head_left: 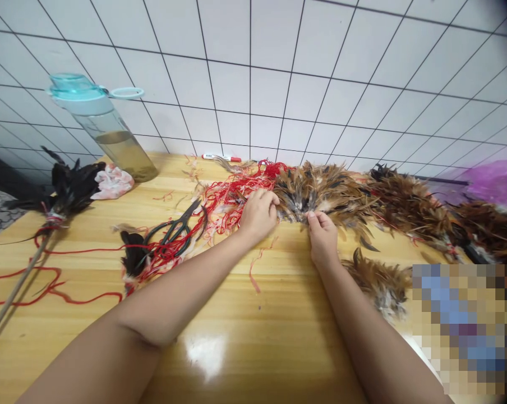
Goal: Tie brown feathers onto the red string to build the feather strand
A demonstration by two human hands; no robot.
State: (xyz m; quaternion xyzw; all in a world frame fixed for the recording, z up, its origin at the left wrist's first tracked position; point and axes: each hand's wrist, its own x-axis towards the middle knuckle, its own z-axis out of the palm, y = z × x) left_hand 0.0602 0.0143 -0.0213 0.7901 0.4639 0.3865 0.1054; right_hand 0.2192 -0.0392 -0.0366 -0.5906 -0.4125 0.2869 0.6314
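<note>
My left hand (pixel 258 213) rests on the wooden table (pixel 236 336), its fingers curled into the left edge of a fan of brown feathers (pixel 321 188). My right hand (pixel 322 235) pinches the quill ends at the fan's lower middle. A tangle of red string (pixel 224 205) lies just left of my left hand. Dark-handled scissors (pixel 175 230) lie in the string further left.
A feather duster on a stick (pixel 55 207) lies at the far left, trailing red string. A water bottle with a teal lid (pixel 106 132) stands against the tiled wall beside a crumpled cloth (pixel 113 182). More brown feather bundles (pixel 409 205) stretch right, another (pixel 379 283) nearer. A red-capped marker (pixel 222 158) lies by the wall.
</note>
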